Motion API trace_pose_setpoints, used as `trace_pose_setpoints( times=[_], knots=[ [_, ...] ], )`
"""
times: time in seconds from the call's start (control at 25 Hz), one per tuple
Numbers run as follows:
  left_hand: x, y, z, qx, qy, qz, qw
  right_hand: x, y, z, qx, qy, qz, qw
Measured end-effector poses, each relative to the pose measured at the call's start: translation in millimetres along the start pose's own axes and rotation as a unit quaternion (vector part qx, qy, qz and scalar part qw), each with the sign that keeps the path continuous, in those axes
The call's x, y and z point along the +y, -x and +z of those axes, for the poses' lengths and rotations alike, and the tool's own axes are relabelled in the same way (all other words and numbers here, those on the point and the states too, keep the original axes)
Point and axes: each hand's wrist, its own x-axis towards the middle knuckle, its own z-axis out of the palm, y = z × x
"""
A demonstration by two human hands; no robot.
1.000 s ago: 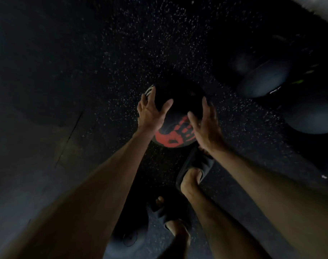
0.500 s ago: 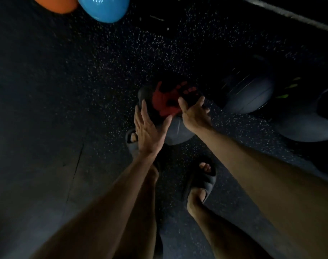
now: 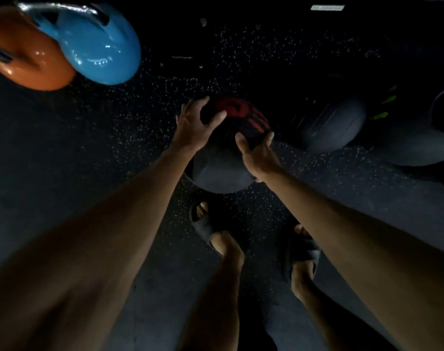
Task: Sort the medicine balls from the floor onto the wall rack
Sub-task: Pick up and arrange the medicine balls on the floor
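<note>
On the dark speckled floor (image 3: 94, 153), just ahead of the person's feet in dark slides (image 3: 203, 224), sits the black medicine ball (image 3: 220, 171) with a red handprint; whether it touches the ground cannot be told; the left hand (image 3: 194, 126) lies on its upper left, fingers spread, thumb apart; the right hand (image 3: 258, 154) cups its right side, fingers loosely spread; further dark balls (image 3: 334, 125) lie to the right; a blue kettlebell (image 3: 99, 49) and an orange kettlebell (image 3: 31, 64) stand touching at far left.
</note>
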Motion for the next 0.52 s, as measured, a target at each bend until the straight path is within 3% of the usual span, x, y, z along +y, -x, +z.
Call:
trace_pose_setpoints(
  times=[0.16, 0.32, 0.44, 0.52],
  knots=[
    [46.7, -21.5, 12.4, 0.035, -0.062, 0.024, 0.997, -24.2, -6.4, -16.4, 0.015, -0.147, 0.063, 0.987],
    [43.4, -3.1, 24.8, 0.095, -0.157, 0.047, 0.982, -29.8, -8.9, -22.2, -0.007, -0.294, 0.131, 0.947],
    [47.0, -0.6, 29.7, 0.056, -0.173, 0.028, 0.983, -27.4, -6.0, -24.2, -0.028, -0.376, 0.15, 0.914],
    [60.4, -10.1, 31.3, 0.029, -0.174, 0.086, 0.98, -20.9, -5.1, -29.5, -0.035, -0.41, 0.156, 0.898]
  ],
)
